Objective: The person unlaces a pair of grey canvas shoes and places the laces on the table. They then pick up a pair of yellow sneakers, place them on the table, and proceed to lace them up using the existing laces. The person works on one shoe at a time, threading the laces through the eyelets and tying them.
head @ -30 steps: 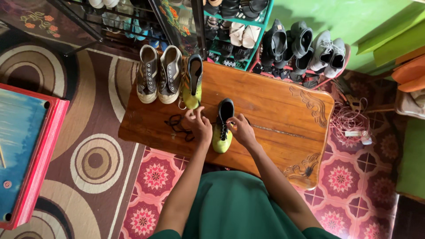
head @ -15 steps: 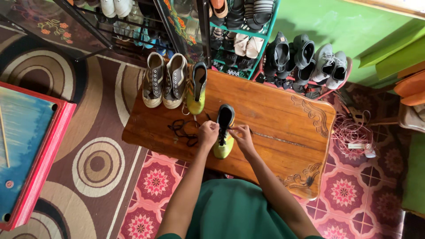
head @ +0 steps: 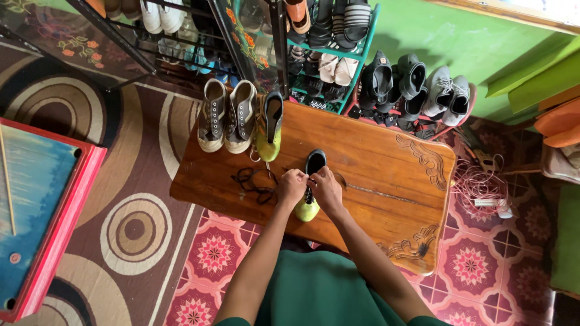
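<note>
Now pinching both hands, left hand and right hand, closer together over the yellow-green shoe at frame centre, gripping its lace, loose black lace lying left.

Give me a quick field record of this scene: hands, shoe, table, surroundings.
left hand: on the laces of the shoe
right hand: on the same shoe, beside the left hand
shoe: black and yellow-green, lying on the table
table: wooden, carved corners
loose lace: dark, left of the hands
matching shoe: far table edge
grey sneakers: a pair beside it
shoe rack: behind the table
</note>
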